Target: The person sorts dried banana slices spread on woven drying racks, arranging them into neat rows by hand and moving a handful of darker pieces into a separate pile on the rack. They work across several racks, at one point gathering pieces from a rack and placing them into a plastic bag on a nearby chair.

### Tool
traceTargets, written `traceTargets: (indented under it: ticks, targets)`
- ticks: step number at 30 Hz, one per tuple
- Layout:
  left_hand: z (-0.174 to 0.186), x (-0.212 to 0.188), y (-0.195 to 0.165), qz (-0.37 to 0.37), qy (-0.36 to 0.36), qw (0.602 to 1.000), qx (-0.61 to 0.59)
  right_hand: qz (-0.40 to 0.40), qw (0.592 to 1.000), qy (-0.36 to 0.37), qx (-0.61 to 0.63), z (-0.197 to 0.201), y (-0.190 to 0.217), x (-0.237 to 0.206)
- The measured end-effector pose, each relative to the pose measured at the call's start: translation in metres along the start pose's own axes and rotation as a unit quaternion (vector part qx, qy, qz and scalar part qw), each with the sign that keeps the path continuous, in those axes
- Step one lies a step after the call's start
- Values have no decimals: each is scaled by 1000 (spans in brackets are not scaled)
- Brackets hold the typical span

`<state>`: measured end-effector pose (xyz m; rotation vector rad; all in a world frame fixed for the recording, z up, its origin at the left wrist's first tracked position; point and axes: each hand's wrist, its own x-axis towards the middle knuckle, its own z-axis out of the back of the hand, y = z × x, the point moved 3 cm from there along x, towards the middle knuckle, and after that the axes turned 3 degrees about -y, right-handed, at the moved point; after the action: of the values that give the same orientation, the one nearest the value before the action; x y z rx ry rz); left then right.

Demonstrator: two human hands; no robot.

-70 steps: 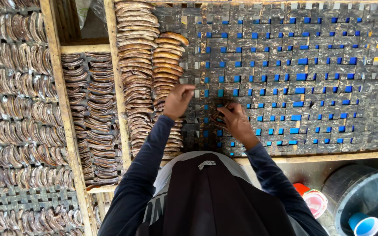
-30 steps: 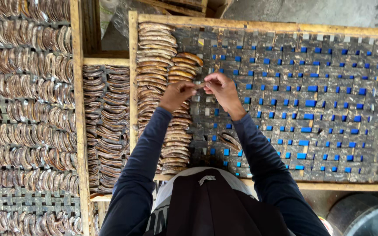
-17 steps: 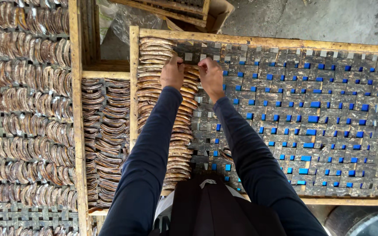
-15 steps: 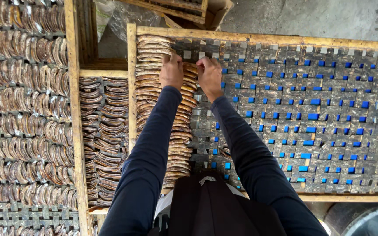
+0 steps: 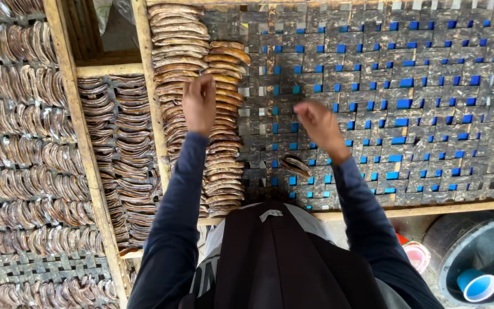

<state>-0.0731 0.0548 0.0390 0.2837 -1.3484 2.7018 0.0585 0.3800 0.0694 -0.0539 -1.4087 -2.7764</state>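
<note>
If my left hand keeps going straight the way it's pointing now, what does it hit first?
Most likely the second column of curved brown strips laid on the woven drying rack. Your left hand points up the rack over those rows, though how high it hovers above them is unclear.

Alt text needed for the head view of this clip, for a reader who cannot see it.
Seen from above, a person's left hand is over rows of brown curved strips on a woven rack with a wooden frame, while the right hand hovers above bare weave. One loose strip lies near it.
</note>
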Motion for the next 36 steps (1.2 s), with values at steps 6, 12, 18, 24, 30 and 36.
traceTargets:
  ticks: [6,12,18,24,30,36]
  targets:
    - [9,-112,-35,54,62,990,-112,4,975,56,-216,-30,48,-110]
    - [-6,-149,-66,64,128,976,-163,11,978,10,-209,-41,63,-105]
    - [-33,-135,-60,178,264,923,-216,-108,982,154,13,-5,77,-46]
    - [-57,-75,-38,321,228,818,-419,-80,933,174,303,-16,97,28]
    - [-35,17,-6,148,52,921,-357,41,989,9,139,-64,71,122]
    - [-34,95,-10,72,-41,995,-51,100,984,-143,42,-100,48,196]
